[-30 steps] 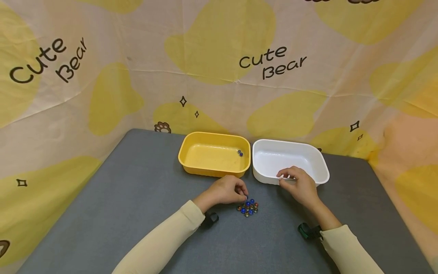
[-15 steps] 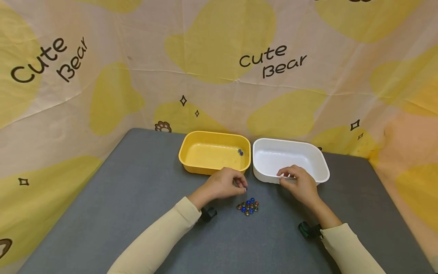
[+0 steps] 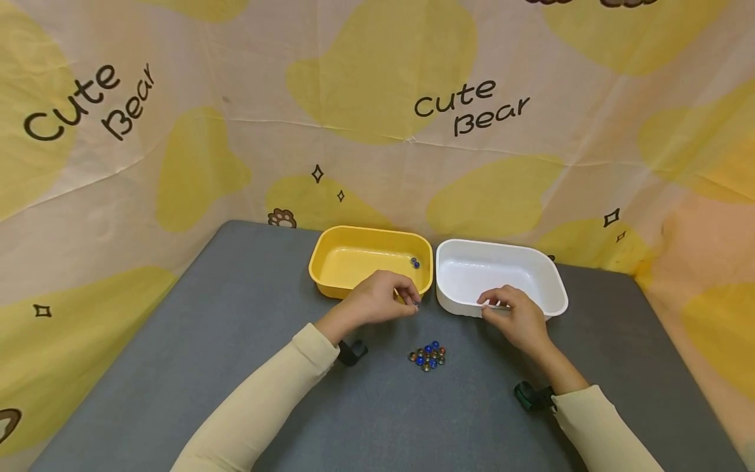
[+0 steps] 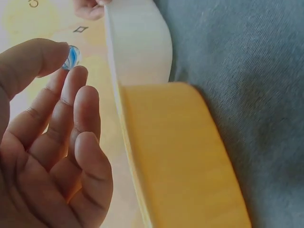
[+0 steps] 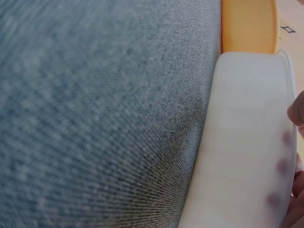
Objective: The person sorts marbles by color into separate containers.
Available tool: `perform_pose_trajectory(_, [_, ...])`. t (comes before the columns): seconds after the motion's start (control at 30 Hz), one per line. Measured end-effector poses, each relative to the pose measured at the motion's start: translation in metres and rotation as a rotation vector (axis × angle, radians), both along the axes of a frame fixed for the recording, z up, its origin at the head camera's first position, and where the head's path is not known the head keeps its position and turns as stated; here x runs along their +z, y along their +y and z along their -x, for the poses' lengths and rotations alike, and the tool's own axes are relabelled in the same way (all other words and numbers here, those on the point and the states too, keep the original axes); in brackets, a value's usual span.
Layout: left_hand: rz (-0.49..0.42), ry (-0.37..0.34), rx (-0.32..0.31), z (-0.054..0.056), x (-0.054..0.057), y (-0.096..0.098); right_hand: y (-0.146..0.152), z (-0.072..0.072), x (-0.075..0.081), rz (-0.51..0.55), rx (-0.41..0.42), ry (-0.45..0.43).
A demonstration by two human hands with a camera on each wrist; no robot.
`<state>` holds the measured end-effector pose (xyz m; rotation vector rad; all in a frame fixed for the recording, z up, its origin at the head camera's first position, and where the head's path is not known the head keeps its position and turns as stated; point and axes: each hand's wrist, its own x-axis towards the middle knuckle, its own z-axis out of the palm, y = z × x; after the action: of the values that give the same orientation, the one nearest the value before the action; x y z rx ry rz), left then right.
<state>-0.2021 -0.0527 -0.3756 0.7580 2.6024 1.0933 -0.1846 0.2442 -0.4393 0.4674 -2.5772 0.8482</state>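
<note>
My left hand pinches a clear marble with a blue swirl between thumb and fingertips, its other fingers loosely bent. It is at the near rim of the yellow bin, above the table. Two blue marbles lie inside that bin at its right end. With the right hand I grip the near rim of the white bin; the thumb is outside, and fingertips show dimly through the wall in the right wrist view. Nearer me, a cluster of blue, amber and reddish marbles sits on the table.
Both bins stand side by side at the back of the grey cloth-covered table. A printed yellow and cream curtain hangs right behind them. Dark bands are worn on both wrists.
My left hand has lifted away from the marble cluster with a marble and moved back and left to the yellow bin's near rim. The right hand has stayed on the white bin.
</note>
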Motion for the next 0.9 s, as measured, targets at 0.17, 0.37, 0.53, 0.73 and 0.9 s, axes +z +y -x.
perform_pose_trajectory(0.17, [-0.012,0.023,0.021,0.008,0.006,-0.004,0.000,0.000,-0.001,0.002,-0.003,0.007])
perform_pose_trajectory(0.37, [-0.022,0.045,0.048,0.017,0.011,-0.011,0.000,0.001,-0.001,0.006,0.000,0.012])
perform_pose_trajectory(0.53, [-0.023,0.053,0.060,0.023,0.012,-0.013,0.000,0.001,-0.001,0.008,0.000,0.014])
perform_pose_trajectory(0.73, [0.001,0.024,0.087,0.032,0.012,-0.015,0.000,0.001,-0.001,0.007,-0.003,0.013])
perform_pose_trajectory(0.9, [0.009,0.006,0.121,0.041,0.006,-0.018,0.001,0.001,-0.002,0.002,-0.004,0.015])
